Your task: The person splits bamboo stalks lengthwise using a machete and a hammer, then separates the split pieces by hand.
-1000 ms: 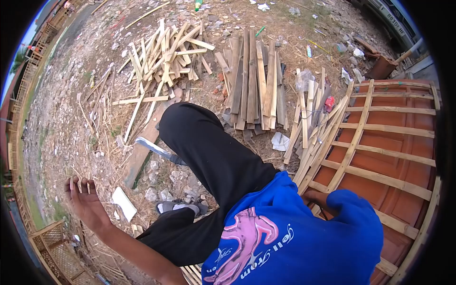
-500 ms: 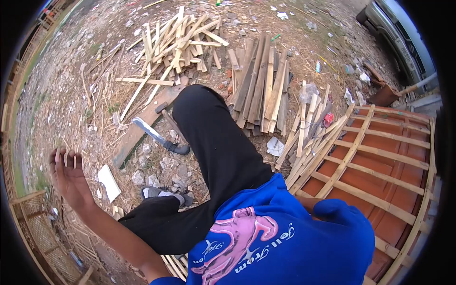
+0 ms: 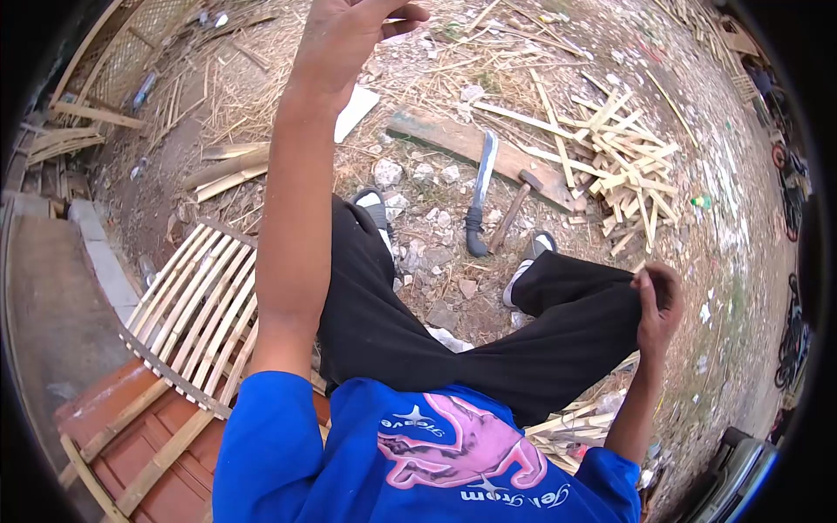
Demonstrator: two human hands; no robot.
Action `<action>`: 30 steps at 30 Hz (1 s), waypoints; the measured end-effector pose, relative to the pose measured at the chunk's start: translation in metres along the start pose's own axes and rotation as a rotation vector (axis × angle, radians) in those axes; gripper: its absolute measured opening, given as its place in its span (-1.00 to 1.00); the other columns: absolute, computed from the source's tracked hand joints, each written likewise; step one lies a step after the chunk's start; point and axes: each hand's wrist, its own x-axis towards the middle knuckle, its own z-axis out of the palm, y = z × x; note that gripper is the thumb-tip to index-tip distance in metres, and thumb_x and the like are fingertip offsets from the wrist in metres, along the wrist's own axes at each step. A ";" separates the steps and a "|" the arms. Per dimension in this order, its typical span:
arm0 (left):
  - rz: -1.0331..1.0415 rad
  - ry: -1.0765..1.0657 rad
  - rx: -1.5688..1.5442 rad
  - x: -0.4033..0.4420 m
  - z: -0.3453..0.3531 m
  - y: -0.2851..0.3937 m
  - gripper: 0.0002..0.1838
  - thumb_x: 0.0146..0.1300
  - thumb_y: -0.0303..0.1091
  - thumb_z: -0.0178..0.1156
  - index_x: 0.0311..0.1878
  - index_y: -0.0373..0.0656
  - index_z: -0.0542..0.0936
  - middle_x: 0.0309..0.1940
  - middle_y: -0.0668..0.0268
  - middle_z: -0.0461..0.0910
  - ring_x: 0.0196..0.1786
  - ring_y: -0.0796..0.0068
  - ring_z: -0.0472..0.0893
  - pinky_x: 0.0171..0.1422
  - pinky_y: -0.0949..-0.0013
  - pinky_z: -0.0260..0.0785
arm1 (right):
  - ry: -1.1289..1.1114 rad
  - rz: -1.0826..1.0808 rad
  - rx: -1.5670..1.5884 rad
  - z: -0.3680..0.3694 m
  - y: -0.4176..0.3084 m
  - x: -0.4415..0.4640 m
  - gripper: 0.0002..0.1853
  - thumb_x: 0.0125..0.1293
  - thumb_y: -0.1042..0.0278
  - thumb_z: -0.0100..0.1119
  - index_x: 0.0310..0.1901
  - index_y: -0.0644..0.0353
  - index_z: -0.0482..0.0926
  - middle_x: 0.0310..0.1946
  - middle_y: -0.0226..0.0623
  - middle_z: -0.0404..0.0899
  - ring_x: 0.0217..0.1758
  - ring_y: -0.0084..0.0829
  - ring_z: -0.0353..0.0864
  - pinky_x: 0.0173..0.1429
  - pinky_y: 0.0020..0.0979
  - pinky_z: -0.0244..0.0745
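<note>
Raised high at the top edge, my left hand (image 3: 357,30) is partly cut off; the visible fingers are bent, apart, and hold nothing I can see. My right hand (image 3: 660,305) hovers beside my right knee, its fingers loosely curved and empty. Between my feet and the plank (image 3: 471,144) lie a machete (image 3: 486,174) with a dark curved handle and a hammer (image 3: 516,209). The machete blade rests on the plank. Neither hand touches these tools. A white piece (image 3: 356,113) lies just right of my left forearm.
A heap of light wooden strips (image 3: 623,166) lies at the upper right. At the lower left, a slatted wooden panel (image 3: 196,305) is near a reddish door-like panel (image 3: 166,444). Stones (image 3: 388,172) surround my feet. A vehicle (image 3: 732,475) shows at the lower right.
The view has swung left, bringing the slatted panel into sight. My left hand now appears at the top, and my right hand has come into view. Machete and hammer show fully between my legs.
</note>
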 end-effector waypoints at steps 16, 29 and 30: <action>-0.289 0.062 0.961 0.008 -0.193 -0.109 -0.58 0.30 -0.09 0.25 0.14 -0.09 0.58 -0.09 0.18 0.66 -0.08 0.37 0.66 0.07 0.26 0.49 | -1.296 0.063 -0.686 0.126 0.075 0.127 -0.54 0.26 0.21 0.32 0.15 0.18 0.52 -0.32 -0.11 0.67 -0.23 -0.19 0.69 -0.06 -0.20 0.57; -1.134 0.061 1.621 -0.087 -0.371 -0.376 -0.41 0.11 -0.07 0.31 0.26 0.13 0.55 0.48 0.08 0.18 0.45 -0.09 0.28 0.43 -0.07 0.28 | -1.525 -0.062 -0.493 0.170 0.074 0.145 -0.68 0.22 0.44 0.28 0.03 0.07 0.68 -0.31 -0.18 0.69 -0.23 -0.14 0.68 -0.06 -0.21 0.57; -1.138 0.087 1.646 -0.083 -0.377 -0.380 -0.44 0.14 -0.10 0.27 0.27 0.13 0.53 0.47 0.08 0.19 0.46 -0.08 0.26 0.42 -0.10 0.27 | -1.521 -0.034 -0.489 0.177 0.066 0.148 -0.68 0.22 0.45 0.27 0.03 0.05 0.69 -0.30 -0.18 0.69 -0.23 -0.12 0.68 -0.06 -0.21 0.58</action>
